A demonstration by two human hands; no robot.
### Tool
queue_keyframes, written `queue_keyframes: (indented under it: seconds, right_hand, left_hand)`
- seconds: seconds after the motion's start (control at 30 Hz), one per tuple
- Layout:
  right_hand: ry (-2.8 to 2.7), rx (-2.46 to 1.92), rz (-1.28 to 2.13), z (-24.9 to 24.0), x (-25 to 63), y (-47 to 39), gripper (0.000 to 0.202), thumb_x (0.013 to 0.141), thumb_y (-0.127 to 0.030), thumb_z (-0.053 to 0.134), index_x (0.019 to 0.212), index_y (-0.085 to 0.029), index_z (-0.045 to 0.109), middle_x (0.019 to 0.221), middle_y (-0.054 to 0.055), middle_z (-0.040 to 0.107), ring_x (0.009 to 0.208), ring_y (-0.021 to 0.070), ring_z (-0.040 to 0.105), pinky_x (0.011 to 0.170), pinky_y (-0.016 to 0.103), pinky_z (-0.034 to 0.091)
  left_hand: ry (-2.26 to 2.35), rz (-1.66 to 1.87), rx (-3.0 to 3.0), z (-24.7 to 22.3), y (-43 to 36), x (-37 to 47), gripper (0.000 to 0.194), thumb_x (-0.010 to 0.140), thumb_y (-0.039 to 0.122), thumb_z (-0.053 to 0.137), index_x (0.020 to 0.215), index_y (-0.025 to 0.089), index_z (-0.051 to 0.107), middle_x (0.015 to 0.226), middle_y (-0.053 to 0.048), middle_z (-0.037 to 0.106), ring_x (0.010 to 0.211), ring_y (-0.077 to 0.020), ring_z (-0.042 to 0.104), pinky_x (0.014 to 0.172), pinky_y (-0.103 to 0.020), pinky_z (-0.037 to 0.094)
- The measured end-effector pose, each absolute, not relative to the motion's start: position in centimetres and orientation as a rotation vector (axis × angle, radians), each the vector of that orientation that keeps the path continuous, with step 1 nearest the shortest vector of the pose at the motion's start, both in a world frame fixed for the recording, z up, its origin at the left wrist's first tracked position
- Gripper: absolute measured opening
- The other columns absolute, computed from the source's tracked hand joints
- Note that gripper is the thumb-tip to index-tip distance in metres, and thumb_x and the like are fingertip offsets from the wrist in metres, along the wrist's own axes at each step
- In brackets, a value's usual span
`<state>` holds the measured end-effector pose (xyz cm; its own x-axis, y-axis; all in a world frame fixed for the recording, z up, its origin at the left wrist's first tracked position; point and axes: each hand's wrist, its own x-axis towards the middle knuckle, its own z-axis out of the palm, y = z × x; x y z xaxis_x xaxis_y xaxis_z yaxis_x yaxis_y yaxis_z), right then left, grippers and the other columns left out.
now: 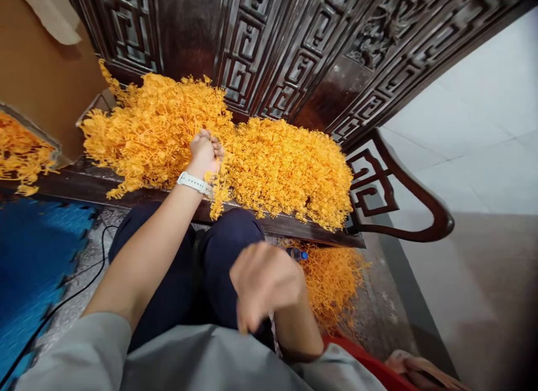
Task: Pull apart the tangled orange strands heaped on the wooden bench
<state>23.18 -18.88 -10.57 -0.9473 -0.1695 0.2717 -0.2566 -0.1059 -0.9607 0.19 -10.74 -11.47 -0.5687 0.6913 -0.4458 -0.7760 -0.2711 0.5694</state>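
Note:
My left hand, with a pale watch strap on the wrist, is closed at the front of a heap of yellow-orange artificial flower sprigs. Some sprigs hang from below its curled fingers. Beside that heap, on the same dark wooden bench, lies a second, denser pile of the same flowers. Over my right thigh, near my lap, my right hand is smeared by motion. Its fingers look bent, but whether anything is in them cannot be made out.
A carved dark backrest rises behind the piles, with a curved armrest at right. At left stands a cardboard box near more orange sprigs. Orange stems and a blue-capped bottle sit below the bench. A black cable crosses the floor.

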Motion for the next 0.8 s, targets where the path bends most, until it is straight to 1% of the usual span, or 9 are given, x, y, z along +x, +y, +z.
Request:
queue_keyframes:
  seconds: [0.07,0.17,0.27,0.37,0.43,0.5,0.6,0.67,0.8]
  right_hand:
    - [-2.057,0.693,2.301,-9.9,24.5,-18.7,0.028,0.091,-0.05,0.079,0.079,-0.026,0.08,0.068,0.003,0.075,0.059,0.0112,0.066,0.06,0.025,0.052]
    - [-1.926,-0.156,1.857,-9.5,24.1,-16.8,0.02,0.097,-0.046,0.073,0.107,-0.03,0.079,0.067,-0.002,0.065,0.057,0.0117,0.056,0.059,0.027,0.047]
    - [-1.794,-0.738,1.385,-10.2,21.4,-14.3,0.044,0.093,-0.046,0.079,0.131,-0.03,0.065,0.088,-0.002,0.065,0.065,0.0117,0.053,0.063,0.027,0.046]
    - [-1.984,-0.747,1.295,-11.2,19.0,-13.1,0.032,0.095,-0.053,0.074,0.107,-0.024,0.068,0.085,-0.002,0.062,0.067,0.0117,0.052,0.064,0.027,0.044]
    - [-2.005,-0.717,1.384,-11.4,18.5,-14.0,0.036,0.102,-0.053,0.064,0.085,-0.021,0.063,0.071,-0.003,0.058,0.062,0.0113,0.051,0.062,0.026,0.042]
    - [-1.933,-0.69,1.534,-11.0,19.1,-15.9,0.041,0.105,-0.049,0.062,0.076,-0.02,0.061,0.064,-0.003,0.058,0.057,0.0106,0.051,0.059,0.026,0.041]
    - [-1.94,-0.453,1.664,-9.4,21.2,-19.2,0.033,0.104,-0.039,0.065,0.078,-0.019,0.068,0.064,-0.002,0.062,0.057,0.0111,0.056,0.059,0.027,0.042]
    - [-2.001,-0.357,1.548,-8.4,22.4,-20.6,0.028,0.103,-0.033,0.066,0.08,-0.02,0.071,0.069,0.0,0.066,0.062,0.0129,0.06,0.064,0.028,0.045]
    - [-1.993,-0.727,1.187,-8.7,22.5,-19.2,0.02,0.103,-0.041,0.066,0.109,-0.023,0.072,0.086,0.001,0.069,0.071,0.0143,0.061,0.072,0.031,0.048]
  left_hand:
    - [0.932,1.966,-0.117,-11.5,-10.9,-0.3,0.034,0.108,0.027,0.061,0.08,0.022,0.042,0.054,0.009,0.042,0.035,-0.0023,0.032,0.036,-0.014,0.023]
    - [0.888,1.944,-0.049,-10.8,-11.9,0.7,0.029,0.108,0.028,0.06,0.083,0.02,0.047,0.057,0.008,0.047,0.036,-0.0018,0.035,0.036,-0.013,0.023]
    - [0.897,1.876,0.041,-9.8,-13.0,2.6,0.026,0.111,0.023,0.053,0.086,0.019,0.051,0.059,0.007,0.05,0.037,-0.001,0.035,0.036,-0.012,0.023]
    - [0.929,1.826,0.144,-9.3,-13.4,3.6,0.025,0.113,0.023,0.048,0.089,0.018,0.054,0.057,0.007,0.05,0.036,-0.0014,0.034,0.037,-0.012,0.024]
    - [0.968,1.842,0.156,-9.4,-13.2,3.5,0.026,0.113,0.023,0.046,0.089,0.019,0.054,0.054,0.008,0.046,0.035,-0.0023,0.032,0.036,-0.013,0.022]
    - [1.001,1.868,0.154,-9.8,-12.7,2.8,0.026,0.113,0.024,0.046,0.088,0.019,0.053,0.051,0.01,0.041,0.033,-0.0034,0.029,0.036,-0.014,0.021]
    - [1.037,1.906,0.126,-10.7,-11.5,1.2,0.026,0.112,0.023,0.045,0.087,0.02,0.052,0.05,0.01,0.039,0.033,-0.0044,0.03,0.036,-0.015,0.02]
    - [1.08,1.937,0.06,-11.2,-10.9,0.3,0.027,0.111,0.021,0.045,0.085,0.02,0.051,0.052,0.01,0.04,0.033,-0.0041,0.031,0.036,-0.015,0.02]
    - [1.074,1.942,0.042,-11.5,-11.0,0.4,0.024,0.108,0.019,0.049,0.085,0.019,0.052,0.055,0.009,0.043,0.035,-0.0036,0.033,0.036,-0.013,0.022]
